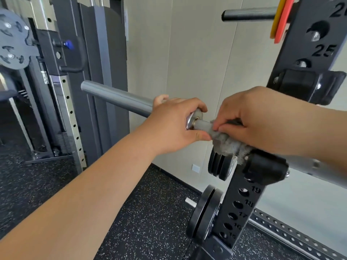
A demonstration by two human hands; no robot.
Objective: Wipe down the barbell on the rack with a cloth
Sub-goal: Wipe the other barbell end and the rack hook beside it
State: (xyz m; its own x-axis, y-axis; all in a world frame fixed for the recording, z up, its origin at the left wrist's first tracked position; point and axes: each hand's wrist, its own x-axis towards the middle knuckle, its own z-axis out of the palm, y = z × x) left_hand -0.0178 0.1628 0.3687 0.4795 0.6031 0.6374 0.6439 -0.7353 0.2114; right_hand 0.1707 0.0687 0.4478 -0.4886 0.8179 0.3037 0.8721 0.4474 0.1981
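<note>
The barbell (120,99) is gripped at its collar by the left hand (174,126), while a grey cloth (228,143) is pinched around the shaft by the right hand (262,119). The bar is cradled in the black rack upright's (242,203) hook, right of centre, with weight plates (204,214) stored below.

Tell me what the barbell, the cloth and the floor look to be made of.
Barbell: metal, it seems; the sleeve is smooth matte grey, the collar shiny like chrome, the shaft beside it finely textured, probably knurled.
Cloth: soft grey fabric, fuzzy and fraying at the edges, perhaps microfibre or terry.
Floor: likely rubber gym matting, matte black with pale flecks.
</note>
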